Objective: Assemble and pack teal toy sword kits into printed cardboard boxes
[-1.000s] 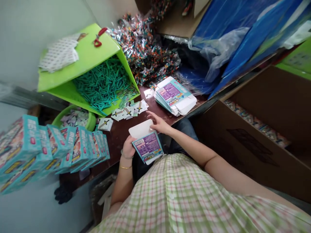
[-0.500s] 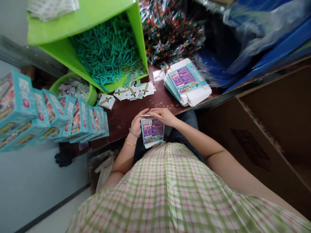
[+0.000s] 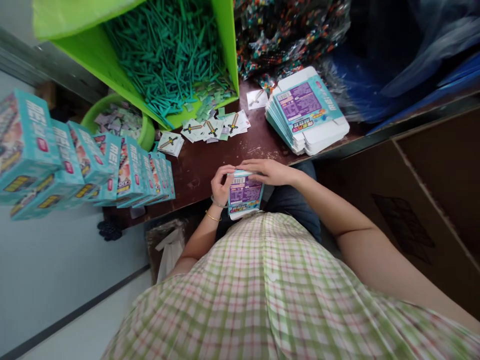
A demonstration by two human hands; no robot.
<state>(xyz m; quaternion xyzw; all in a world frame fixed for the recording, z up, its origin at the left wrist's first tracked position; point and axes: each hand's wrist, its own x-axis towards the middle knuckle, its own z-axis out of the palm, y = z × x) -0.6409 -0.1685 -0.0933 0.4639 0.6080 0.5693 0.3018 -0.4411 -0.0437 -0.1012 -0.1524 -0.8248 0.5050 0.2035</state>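
A small teal and purple cardboard box (image 3: 245,194) stands out from my waist, its printed back facing up at me. My left hand (image 3: 221,184) wraps round its left side and far edge. Across the far end lies my right hand (image 3: 264,171), fingers closed down on the box's top edge and flap. At the near end a white flap (image 3: 243,214) sticks out against the shirt. Beyond my hands, at the table's front right, is a pile of flattened boxes (image 3: 307,107) of the same print.
Filled-out teal boxes (image 3: 129,172) stand in a row at left. A green bin (image 3: 229,55) holds teal plastic sticks, beside a green basin (image 3: 150,134) of small pieces. Sword-printed cards (image 3: 212,129) lie on the brown table (image 3: 195,170). Shiny plastic packets (image 3: 285,35) are heaped behind.
The far flap, raised between my fingers before, is now pressed down at the box's end. My right hand has closed over it. The whole view has shifted slightly.
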